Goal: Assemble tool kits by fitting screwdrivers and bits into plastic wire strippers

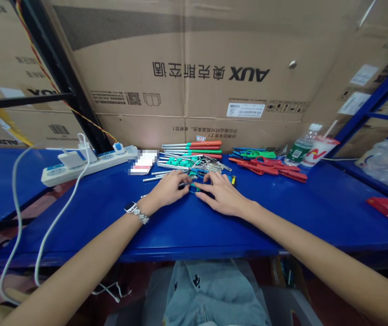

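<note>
1. While the left hand [171, 188] pinches a thin metal rod [183, 184], the right hand [221, 192] sits just beside it, thumb and finger near a small green piece [194, 187]. I cannot tell if the right hand grips that piece. The two hands are close but do not touch.
2. The rod and the green piece are at the middle of the blue table [187, 235], in front of the pile.
3. The work looks part done to me. Behind the hands lie long rods with orange handles [209, 143] and one with a green handle [212, 151], which look whole.
4. Loose teal pieces [177, 161] and small silver bits [216, 164] are heaped near them, so some may be left. I cannot count them.
5. To the right lie red plastic pieces [265, 167], with a green-labelled bottle [296, 152] and a paper cup [320, 151] behind.
6. On the left is a white power strip [58, 175] with plugs in it. A blurred white thing [148, 159] lies between the strip and the pile.
7. Big brown AUX cartons [214, 40] stand behind the table, with upside-down words.
</note>
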`<act>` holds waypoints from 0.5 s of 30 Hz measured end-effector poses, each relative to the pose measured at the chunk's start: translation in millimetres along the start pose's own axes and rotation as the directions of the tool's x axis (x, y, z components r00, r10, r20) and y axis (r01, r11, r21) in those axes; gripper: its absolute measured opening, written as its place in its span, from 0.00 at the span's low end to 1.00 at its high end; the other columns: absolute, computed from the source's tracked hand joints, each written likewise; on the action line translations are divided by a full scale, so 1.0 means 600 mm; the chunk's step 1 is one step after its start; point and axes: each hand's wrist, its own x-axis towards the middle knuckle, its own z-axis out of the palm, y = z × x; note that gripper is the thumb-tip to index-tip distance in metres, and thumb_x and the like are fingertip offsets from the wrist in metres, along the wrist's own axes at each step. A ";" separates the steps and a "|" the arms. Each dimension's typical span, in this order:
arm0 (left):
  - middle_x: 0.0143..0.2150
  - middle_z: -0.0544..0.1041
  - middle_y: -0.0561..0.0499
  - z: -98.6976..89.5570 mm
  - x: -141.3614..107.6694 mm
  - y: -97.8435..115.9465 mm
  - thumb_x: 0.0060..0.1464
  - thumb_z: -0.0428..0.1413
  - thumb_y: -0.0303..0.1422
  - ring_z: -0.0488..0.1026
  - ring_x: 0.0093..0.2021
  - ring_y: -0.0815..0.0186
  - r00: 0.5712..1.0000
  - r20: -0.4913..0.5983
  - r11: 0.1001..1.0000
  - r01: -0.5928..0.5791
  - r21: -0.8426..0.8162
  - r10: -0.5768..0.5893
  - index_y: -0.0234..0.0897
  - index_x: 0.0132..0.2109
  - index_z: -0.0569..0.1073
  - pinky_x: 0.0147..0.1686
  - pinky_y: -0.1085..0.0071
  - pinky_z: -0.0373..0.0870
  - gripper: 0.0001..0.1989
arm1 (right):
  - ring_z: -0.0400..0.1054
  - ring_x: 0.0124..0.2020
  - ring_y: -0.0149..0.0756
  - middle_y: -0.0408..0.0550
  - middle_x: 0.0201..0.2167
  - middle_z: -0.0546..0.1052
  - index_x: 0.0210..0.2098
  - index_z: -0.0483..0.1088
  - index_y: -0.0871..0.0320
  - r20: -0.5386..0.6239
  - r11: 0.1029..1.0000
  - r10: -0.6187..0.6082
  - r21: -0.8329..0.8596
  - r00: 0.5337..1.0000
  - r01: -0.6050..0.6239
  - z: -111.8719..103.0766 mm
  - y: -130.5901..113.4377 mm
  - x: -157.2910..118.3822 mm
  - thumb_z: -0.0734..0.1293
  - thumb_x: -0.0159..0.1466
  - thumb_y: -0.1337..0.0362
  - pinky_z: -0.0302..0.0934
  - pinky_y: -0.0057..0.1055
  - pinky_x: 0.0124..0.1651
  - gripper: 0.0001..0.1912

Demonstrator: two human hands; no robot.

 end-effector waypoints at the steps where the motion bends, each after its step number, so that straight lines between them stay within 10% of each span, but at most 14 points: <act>1: 0.43 0.78 0.45 0.000 0.000 -0.003 0.60 0.55 0.28 0.74 0.46 0.55 1.000 -0.001 1.000 -0.008 -0.006 0.008 0.37 0.46 0.77 0.48 0.58 0.71 0.09 | 0.64 0.53 0.47 0.56 0.50 0.71 0.63 0.71 0.51 -0.007 1.000 0.013 0.014 1.000 -0.013 -0.001 0.005 0.003 0.59 0.75 0.55 0.58 0.46 0.53 0.21; 15: 0.43 0.77 0.44 -0.021 0.000 -0.030 0.70 0.49 0.31 0.74 0.42 0.60 0.946 0.079 0.947 -0.318 0.050 0.314 0.36 0.46 0.80 0.45 0.62 0.73 0.14 | 0.67 0.50 0.45 0.54 0.45 0.77 0.54 0.77 0.56 0.084 0.990 -0.076 -0.114 0.994 0.085 -0.010 0.032 0.013 0.61 0.74 0.64 0.53 0.43 0.50 0.15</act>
